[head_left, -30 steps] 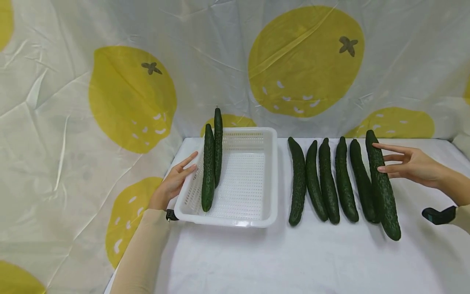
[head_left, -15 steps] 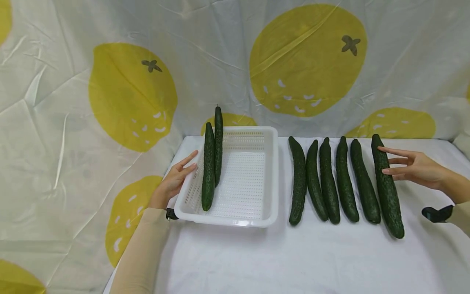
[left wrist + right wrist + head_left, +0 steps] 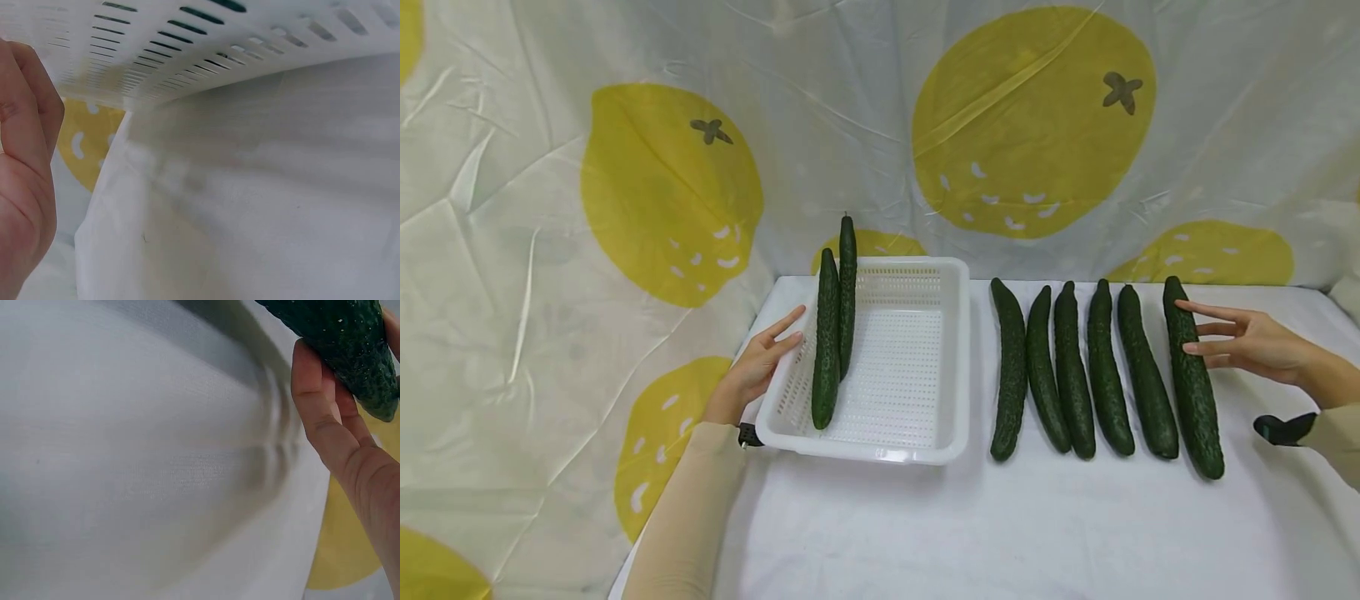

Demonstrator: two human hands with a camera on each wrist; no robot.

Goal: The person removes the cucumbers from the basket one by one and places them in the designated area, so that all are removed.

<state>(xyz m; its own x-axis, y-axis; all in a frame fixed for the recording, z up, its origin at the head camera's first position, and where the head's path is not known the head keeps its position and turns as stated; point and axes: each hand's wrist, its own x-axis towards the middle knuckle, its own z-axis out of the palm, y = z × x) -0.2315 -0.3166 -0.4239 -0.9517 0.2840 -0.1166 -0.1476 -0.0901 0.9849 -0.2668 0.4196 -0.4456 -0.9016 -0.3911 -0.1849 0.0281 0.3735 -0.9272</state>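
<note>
Head: left fingers [image 3: 787, 321] spread outside basket [image 3: 865, 452]; right fingers [image 3: 1217, 312] pinch outermost cucumber [image 3: 1197, 400], set apart.

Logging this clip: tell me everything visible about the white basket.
The white basket is rectangular with rounded corners and looks like plastic. It has a smooth, solid rim, slotted walls and a bottom full of small holes. It stands upright near the left edge of the white cloth. Two cucumbers lie inside along its left side, far ends rising past the rim. The left hand touches its left rim.
</note>
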